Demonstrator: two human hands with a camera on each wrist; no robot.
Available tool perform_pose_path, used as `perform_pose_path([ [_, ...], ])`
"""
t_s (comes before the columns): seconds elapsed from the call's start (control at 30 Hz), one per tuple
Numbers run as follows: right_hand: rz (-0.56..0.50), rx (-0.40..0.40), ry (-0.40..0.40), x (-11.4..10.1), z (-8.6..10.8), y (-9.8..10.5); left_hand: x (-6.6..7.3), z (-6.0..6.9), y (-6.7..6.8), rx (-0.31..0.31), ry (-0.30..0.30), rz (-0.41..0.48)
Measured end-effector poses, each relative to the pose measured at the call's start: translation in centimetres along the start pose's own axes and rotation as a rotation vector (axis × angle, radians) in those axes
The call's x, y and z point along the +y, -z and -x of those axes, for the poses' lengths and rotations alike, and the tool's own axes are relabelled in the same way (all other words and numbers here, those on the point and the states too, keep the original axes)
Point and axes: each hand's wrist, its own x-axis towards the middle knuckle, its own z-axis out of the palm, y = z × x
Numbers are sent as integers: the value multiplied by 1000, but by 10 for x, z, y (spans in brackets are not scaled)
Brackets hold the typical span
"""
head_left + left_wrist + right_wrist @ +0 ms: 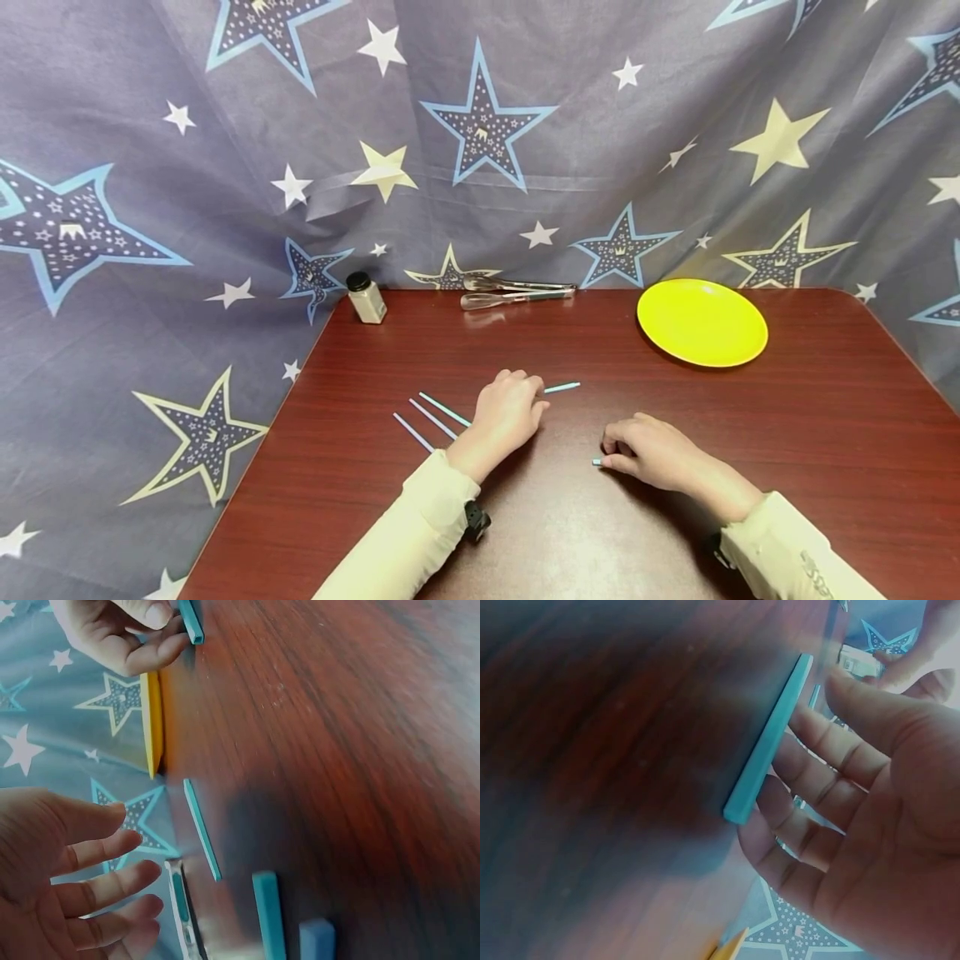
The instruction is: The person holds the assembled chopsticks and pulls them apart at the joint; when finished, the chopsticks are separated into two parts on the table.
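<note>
My left hand (pixel 510 408) hovers over the table, beside a thin teal stick (pixel 562 387) lying just past its fingertips. In the left wrist view its fingers are spread and slightly bent, with nothing between them. My right hand (pixel 652 450) is low at the table, its loosely bent fingers alongside another teal stick (pixel 769 742). The fingertips seem to touch that stick's side, while the thumb stands apart from it. In the head view only its end shows, left of the hand. Several more sticks (pixel 442 408), teal and bluish-purple, lie side by side left of my left hand, partly hidden by the wrist.
A yellow plate (pixel 702 323) sits at the back right of the brown table (pixel 555 525). Metal tongs (pixel 517 296) lie along the back edge. A jar with a black lid (pixel 367 298) stands at the back left corner. Star-patterned cloth (pixel 525 225) hangs behind.
</note>
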Motion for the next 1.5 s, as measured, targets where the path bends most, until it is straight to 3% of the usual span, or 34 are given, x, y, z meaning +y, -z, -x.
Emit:
perform_pose_path([
  [0.23, 49, 34, -20, -6, -5, 0, -22, 18, 10, 11, 45, 84],
  [0.47, 73, 57, 37, -16, -16, -4, -54, 32, 16, 61, 68, 135],
  [0.67, 57, 45, 68, -28, -27, -7, -77, 39, 19, 56, 69, 133],
  [0.93, 18, 12, 107, -50, -47, -15, -99, 46, 15, 48, 64, 128],
  [1.33, -110, -31, 110, -70, -77, -40, -114, 46, 9, -65, 121, 68],
  [1.5, -75, -28, 97, -73, -86, -48, -115, 43, 8, -79, 147, 27],
])
